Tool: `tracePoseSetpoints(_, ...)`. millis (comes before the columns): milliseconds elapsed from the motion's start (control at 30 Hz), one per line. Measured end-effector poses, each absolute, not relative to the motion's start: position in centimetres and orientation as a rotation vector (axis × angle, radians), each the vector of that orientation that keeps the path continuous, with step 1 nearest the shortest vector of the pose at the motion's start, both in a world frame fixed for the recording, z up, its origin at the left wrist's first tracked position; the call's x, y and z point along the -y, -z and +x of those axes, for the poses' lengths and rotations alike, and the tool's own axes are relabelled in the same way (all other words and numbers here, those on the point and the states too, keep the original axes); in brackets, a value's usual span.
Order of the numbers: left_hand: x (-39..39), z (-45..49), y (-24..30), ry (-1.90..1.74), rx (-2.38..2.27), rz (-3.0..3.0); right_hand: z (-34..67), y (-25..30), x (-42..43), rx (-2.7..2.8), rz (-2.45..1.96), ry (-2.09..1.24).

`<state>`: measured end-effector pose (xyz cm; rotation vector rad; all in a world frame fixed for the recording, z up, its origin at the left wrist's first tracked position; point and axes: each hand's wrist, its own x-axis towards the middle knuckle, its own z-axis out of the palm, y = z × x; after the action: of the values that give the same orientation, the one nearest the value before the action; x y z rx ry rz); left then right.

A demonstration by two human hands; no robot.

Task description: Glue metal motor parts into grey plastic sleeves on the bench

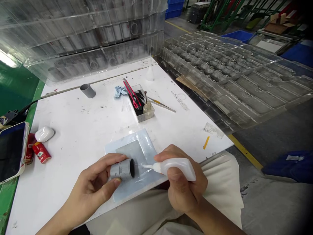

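Observation:
My left hand [94, 182] grips a short grey plastic tube [120, 169] between thumb and fingers, its dark open end facing right. Dark markings show on the tube's side. In my right hand [184, 182] is a white squeeze bottle [179, 167] with a thin nozzle, lying nearly level. The nozzle points left at the tube's mouth, a small gap apart. Below both hands lies a pale blue sheet [149, 143] with a glossy clear film and a greyish square on it. Another grey tube [88, 91] rests farther back on the white table [63, 130].
A small clear box [146, 116] holds a red utility knife [132, 93] and a little jar; tweezers [162, 105] lie beside it. Another white bottle [150, 73] stands behind. Left are a phone [13, 151], white case [44, 134] and red battery [42, 152]. Clear trays [102, 49] are stacked at the back.

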<state>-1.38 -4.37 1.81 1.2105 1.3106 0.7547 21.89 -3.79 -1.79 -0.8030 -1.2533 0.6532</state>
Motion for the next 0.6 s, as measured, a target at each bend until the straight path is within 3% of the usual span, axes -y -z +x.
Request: tracePoseSetpoints(600, 4.45, -1.49, -1.52, -0.776, -1.299, 1.252, 21.95, 1.96, 3.89, 1.26, -0.817, -0.655)
